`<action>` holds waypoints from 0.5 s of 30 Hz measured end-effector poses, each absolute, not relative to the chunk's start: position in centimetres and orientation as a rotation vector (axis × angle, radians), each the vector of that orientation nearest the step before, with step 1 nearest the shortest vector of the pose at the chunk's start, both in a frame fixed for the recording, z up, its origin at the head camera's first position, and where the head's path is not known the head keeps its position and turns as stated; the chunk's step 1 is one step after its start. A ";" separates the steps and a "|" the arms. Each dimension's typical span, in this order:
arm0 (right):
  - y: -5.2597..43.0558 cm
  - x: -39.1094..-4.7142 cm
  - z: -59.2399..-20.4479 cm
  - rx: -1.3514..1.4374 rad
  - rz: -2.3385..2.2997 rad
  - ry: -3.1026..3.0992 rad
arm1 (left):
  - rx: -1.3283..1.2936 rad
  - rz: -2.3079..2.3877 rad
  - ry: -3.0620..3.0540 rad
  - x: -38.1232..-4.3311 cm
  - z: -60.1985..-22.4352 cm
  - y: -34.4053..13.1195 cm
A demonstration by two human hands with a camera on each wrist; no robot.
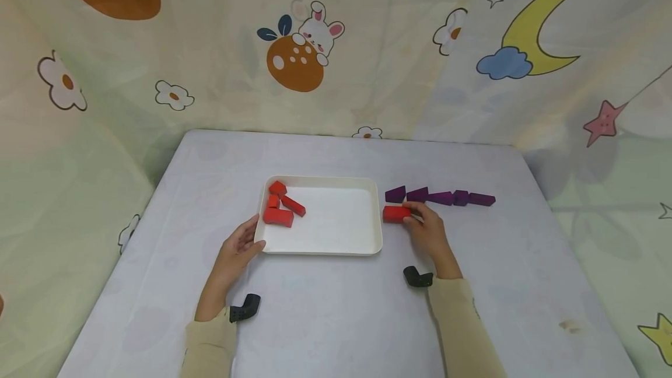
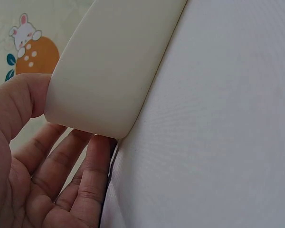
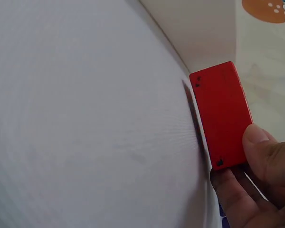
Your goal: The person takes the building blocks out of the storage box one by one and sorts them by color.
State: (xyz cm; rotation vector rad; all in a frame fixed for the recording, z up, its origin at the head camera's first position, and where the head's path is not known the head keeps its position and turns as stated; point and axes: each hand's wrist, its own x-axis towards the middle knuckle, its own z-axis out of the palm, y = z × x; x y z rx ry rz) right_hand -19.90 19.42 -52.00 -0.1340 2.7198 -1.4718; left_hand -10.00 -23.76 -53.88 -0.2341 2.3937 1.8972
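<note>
My left hand (image 1: 235, 254) holds the white tray (image 1: 336, 220) at its near left corner. In the left wrist view the thumb lies at the rim of the tray (image 2: 99, 71), with the other fingers along its outer side. Just past the tray's right wall, my right hand (image 1: 431, 237) pinches a red block (image 1: 395, 214) between thumb and fingers. In the right wrist view this red block (image 3: 222, 114) is rectangular, with small dark marks near its corners. Several red blocks (image 1: 278, 216) of different shapes lie in the left part of the tray.
A row of several purple blocks (image 1: 441, 198) lies on the white-covered table (image 1: 325, 314), behind and to the right of my right hand. A patterned cloth backdrop (image 1: 388, 63) rises behind the table. Each wrist wears a black device (image 1: 245, 308).
</note>
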 end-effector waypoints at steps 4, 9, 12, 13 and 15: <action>19.3 -20.0 -52.2 -0.084 -1.424 2.708 | -0.207 1.918 2.395 -10.1 -54.0 -23.8; 19.1 -20.1 -51.9 -0.090 -1.411 2.725 | -0.200 1.902 2.409 -10.0 -53.9 -23.8; 18.8 -19.9 -51.3 -0.082 -1.426 2.748 | -0.209 1.883 2.419 -9.9 -53.8 -23.8; 18.7 -19.8 -51.1 -0.080 -1.432 2.757 | -0.209 1.880 2.419 -9.9 -53.8 -23.8; 18.4 -19.5 -50.5 -0.090 -1.457 2.772 | -0.209 1.880 2.418 -9.9 -53.8 -23.8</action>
